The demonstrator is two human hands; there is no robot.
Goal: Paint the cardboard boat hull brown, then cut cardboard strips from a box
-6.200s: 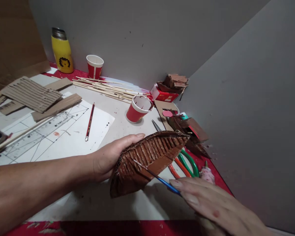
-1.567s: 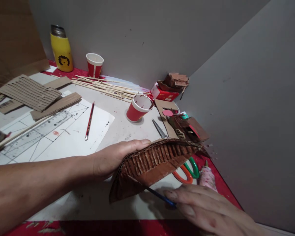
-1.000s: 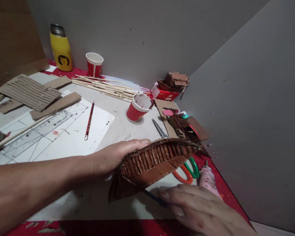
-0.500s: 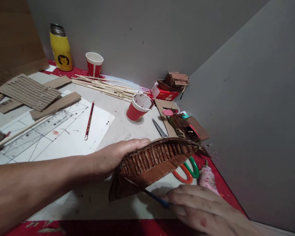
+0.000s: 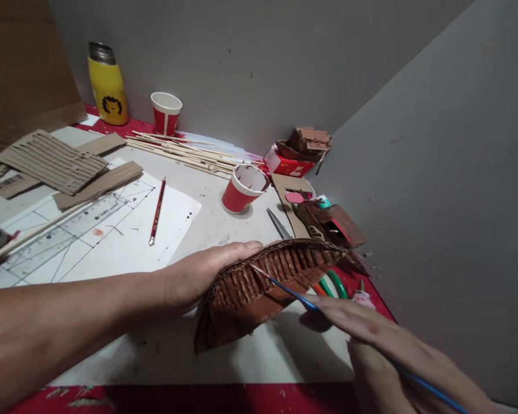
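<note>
My left hand (image 5: 194, 275) clamps the ridged cardboard (image 5: 263, 297); my right hand (image 5: 384, 339) pinches the brush (image 5: 291, 292). I should stroke lightly along its grooves (image 5: 237, 287).

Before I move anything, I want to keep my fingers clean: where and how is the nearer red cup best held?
Likely around the cup's red outer wall, coming from the left, since scissors and cardboard lie to its right and sticks behind. It stands mouth up with brown smears inside, so avoid the rim.
</note>
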